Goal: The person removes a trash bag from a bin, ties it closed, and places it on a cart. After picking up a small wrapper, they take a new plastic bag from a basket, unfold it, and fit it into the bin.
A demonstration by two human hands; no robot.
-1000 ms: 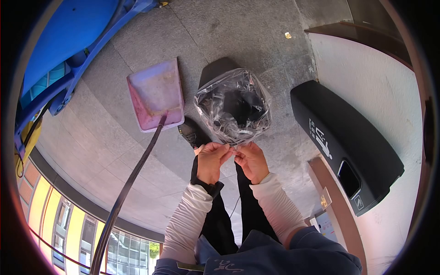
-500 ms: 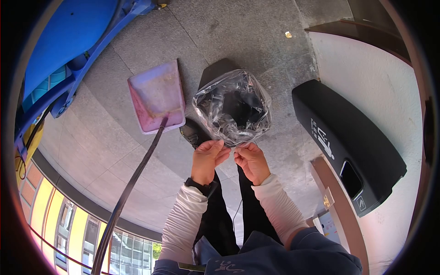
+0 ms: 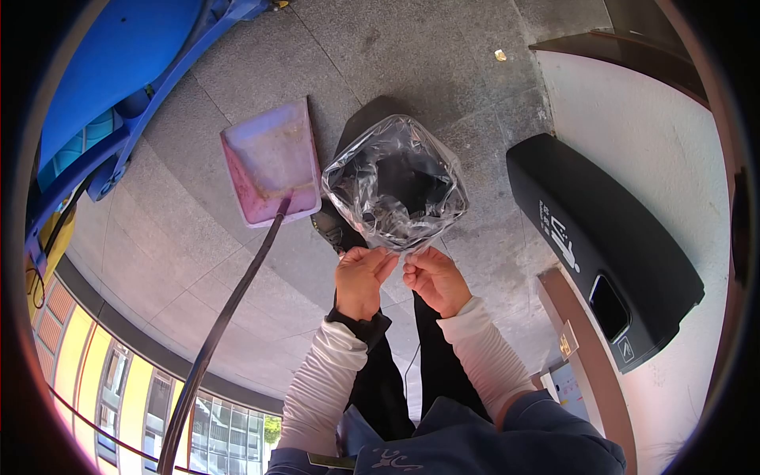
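Observation:
A clear plastic bag (image 3: 360, 170) lines a dark bin (image 3: 380, 111) standing on the paving in front of me, its film spread round the mouth. At the near edge of the bag, my left hand (image 3: 362, 277) pinches the film between thumb and fingers. Close beside it, my right hand (image 3: 437, 279) is also closed on the bag's near edge. The fingertips of both hands are a short gap apart. Inside the bin it is dark, and crumpled film hides part of it.
Left of the bin lies a faded pink-purple dustpan (image 3: 273, 158) with a long dark handle (image 3: 226, 324). A black cover (image 3: 602, 245) with a litter pictogram leans by the white wall (image 3: 633, 127). A blue plastic cart (image 3: 119, 71) stands upper left. A small scrap (image 3: 499, 55) lies on the floor.
The bag's mouth has shifted slightly left and away from me. My left hand has moved a little right and down; both hands keep their pinch on the near edge.

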